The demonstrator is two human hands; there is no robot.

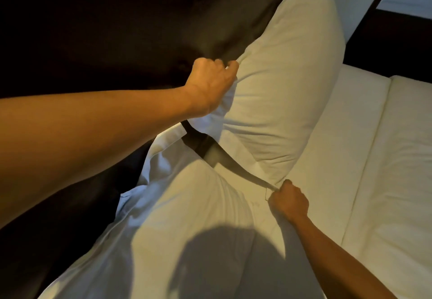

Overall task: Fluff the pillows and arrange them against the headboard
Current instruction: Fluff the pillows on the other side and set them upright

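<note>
Gripping opposite corners of a plump white pillow (280,102), both hands fisted on creased cotton

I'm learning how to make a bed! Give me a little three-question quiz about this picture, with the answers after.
1. True or false: the left hand grips the upper corner of the far pillow.
2. What does the right hand pinch? A) the lower corner of the far pillow B) the near pillow C) nothing
3. Fill in: the far pillow leans against the dark ____.

Key
1. True.
2. A.
3. headboard.
</note>
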